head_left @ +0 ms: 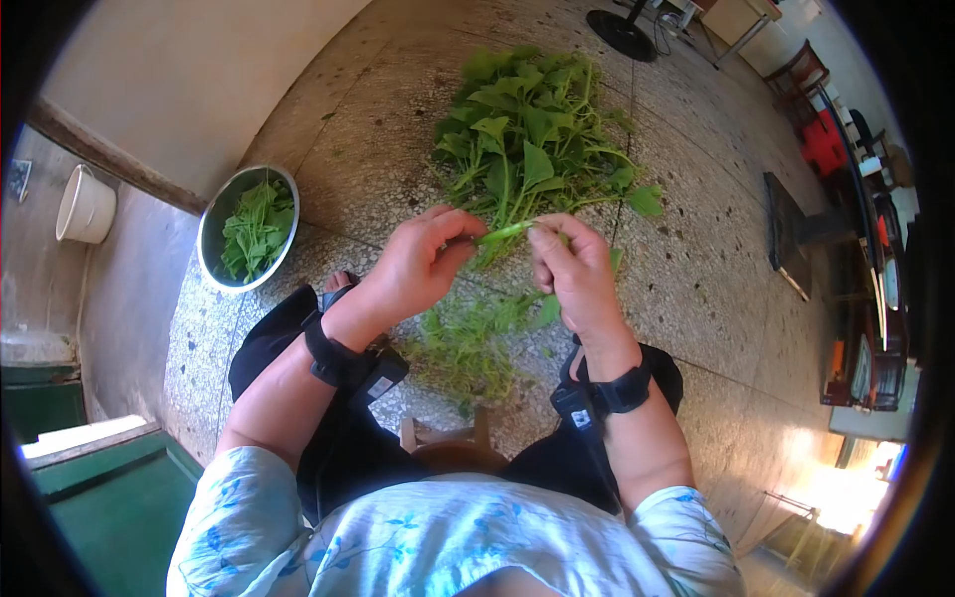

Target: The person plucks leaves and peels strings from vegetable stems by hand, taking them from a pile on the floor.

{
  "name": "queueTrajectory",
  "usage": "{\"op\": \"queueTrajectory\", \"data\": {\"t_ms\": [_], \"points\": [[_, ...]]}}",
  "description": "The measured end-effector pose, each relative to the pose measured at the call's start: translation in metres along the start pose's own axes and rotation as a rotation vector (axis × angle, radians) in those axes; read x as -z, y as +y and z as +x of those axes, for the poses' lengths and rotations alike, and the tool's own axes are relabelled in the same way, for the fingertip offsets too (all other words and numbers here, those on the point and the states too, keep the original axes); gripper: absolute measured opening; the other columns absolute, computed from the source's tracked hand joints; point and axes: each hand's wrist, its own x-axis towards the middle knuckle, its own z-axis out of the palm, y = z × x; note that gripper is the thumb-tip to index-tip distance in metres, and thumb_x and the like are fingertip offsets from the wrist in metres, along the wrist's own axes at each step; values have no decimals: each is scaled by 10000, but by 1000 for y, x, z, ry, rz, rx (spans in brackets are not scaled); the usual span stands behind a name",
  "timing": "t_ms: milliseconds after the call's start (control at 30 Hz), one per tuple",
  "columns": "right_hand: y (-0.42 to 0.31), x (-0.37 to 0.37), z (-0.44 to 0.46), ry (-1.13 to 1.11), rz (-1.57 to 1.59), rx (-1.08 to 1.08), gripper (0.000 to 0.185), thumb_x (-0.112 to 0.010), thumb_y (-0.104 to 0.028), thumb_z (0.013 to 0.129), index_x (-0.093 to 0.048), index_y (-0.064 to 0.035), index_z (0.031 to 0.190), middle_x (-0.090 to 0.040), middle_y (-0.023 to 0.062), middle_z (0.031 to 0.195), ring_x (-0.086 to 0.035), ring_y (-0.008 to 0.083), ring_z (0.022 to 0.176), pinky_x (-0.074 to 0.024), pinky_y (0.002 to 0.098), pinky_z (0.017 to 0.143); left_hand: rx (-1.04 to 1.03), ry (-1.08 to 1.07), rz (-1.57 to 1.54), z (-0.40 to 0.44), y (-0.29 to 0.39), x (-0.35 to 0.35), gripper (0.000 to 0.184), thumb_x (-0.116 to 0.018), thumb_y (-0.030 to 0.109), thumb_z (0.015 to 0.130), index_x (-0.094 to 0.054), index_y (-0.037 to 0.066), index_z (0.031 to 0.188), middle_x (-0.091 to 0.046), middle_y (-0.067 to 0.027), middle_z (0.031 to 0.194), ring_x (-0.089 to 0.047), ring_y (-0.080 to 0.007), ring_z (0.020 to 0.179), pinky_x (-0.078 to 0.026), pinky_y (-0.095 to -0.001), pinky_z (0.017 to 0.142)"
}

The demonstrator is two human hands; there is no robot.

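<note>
A pale green leafy-vegetable stem [505, 233] stretches between my two hands above the floor. My left hand [426, 257] pinches one end of it between thumb and fingers. At the other end, the fingertips of my right hand [572, 265] are closed on the stem, and a green leaf hangs just below that hand. Beyond my hands lies a large heap of leafy greens [537, 129] with long stems. Thin green peelings and scraps [463, 343] are scattered on the floor between my knees.
To the left stands a metal basin [206, 249] with greens in it. Farther left is a white bucket [86, 206] beyond a wall edge. A round black stand base [621, 36] is at the back. A dark low object [786, 234] and chairs stand on the right.
</note>
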Motion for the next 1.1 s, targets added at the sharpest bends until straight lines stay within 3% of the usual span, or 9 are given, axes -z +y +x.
{"op": "queueTrajectory", "data": {"t_ms": [200, 433, 533, 633, 733, 767, 833, 900, 1100], "points": [[-6, 0, -3, -18, -191, -35, 156, -541, -146, 828, -586, -9, 887, -590, 31, 682, -466, 44, 505, -376, 178, 438, -127, 59, 256, -2, -4, 1, 171, -542, -37, 729, -572, 35, 881, -525, -118, 775, -538, -292, 722, -440, -335, 610], [-5, -2, -6, -8, -285, -25, 144, -521, -104, 818, -583, 14, 874, -595, 46, 686, -490, 47, 517, -389, 193, 440, -123, 30, 392, -3, -1, -2, 173, -538, -38, 727, -566, 32, 883, -521, -123, 759, -536, -302, 724, -445, -345, 613], [-6, -7, -10, 41, -296, -7, 119, -519, -96, 811, -576, 7, 832, -573, 30, 651, -480, 45, 506, -379, 186, 439, -87, 71, 250, -4, 0, -12, 156, -547, -39, 722, -560, 26, 862, -530, -130, 762, -547, -302, 703, -449, -331, 610], [-2, -10, -14, 42, -18, -62, 97, -514, -88, 806, -562, -3, 802, -542, 14, 627, -473, 44, 504, -369, 180, 438, -85, 26, 101, -8, 4, -23, 101, -553, -19, 754, -544, 10, 851, -561, -114, 783, -578, -238, 682, -460, -294, 606], [0, -7, -12, 28, 75, -129, 78, -521, -77, 797, -553, -6, 804, -523, 1, 624, -472, 48, 533, -377, 188, 465, 235, 17, -487, -9, 0, -28, 84, -533, 42, 824, -521, -7, 891, -585, -49, 792, -583, -123, 706, -490, -243, 620], [4, -5, -10, 69, -100, -18, 77, -529, -74, 788, -557, -8, 817, -526, 1, 633, -472, 51, 551, -382, 195, 485, 232, 19, -485, -7, -2, -25, 84, -533, 42, 824, -521, -7, 891, -585, -49, 792, -583, -123, 706, -490, -243, 620], [5, -6, -8, 111, -275, 92, 83, -537, -70, 779, -560, -9, 829, -529, 0, 642, -472, 53, 570, -388, 202, 504, 389, 16, -947, -3, -3, -17, 96, -538, 45, 821, -527, 0, 905, -588, -55, 786, -589, -136, 688, -502, -248, 619], [4, -10, -7, 45, -406, 231, 84, -555, -64, 757, -576, -16, 823, -545, -5, 660, -478, 56, 598, -397, 210, 541, 437, 27, -988, -3, -5, -15, 96, -542, 51, 819, -534, 1, 901, -590, -62, 786, -589, -138, 668, -507, -251, 610], [5, -11, -4, -62, -551, 269, 94, -579, -92, 732, -577, 1, 749, -572, 67, 632, -514, 111, 565, -411, 254, 525, 410, -58, -855, -3, -3, -8, 80, -558, 42, 808, -540, -5, 870, -588, -57, 757, -584, -125, 639, -498, -233, 594]]}}
